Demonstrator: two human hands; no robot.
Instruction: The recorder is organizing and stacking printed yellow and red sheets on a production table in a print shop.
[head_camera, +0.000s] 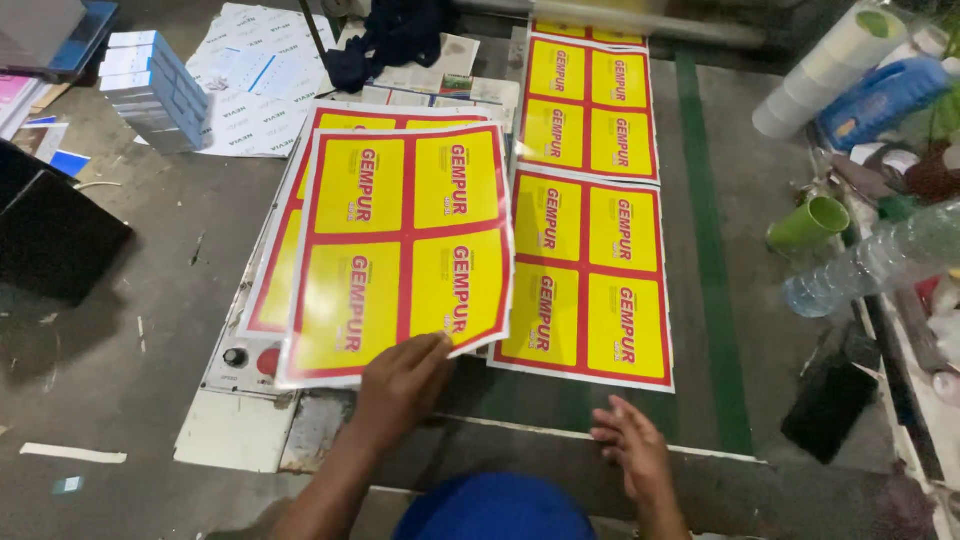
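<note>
Views: a single head-worn camera; no second view shares the scene.
Position: above the work surface (600, 440), close.
Facing: steeply downward, forward toward 12 o'clock.
Frame: printed sheets (400, 250) centre; person's arms enter from 6 o'clock.

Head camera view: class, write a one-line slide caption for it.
Left hand lifts a yellow-and-red printed sheet off a stack while the open right hand hovers near a second sheet.
</note>
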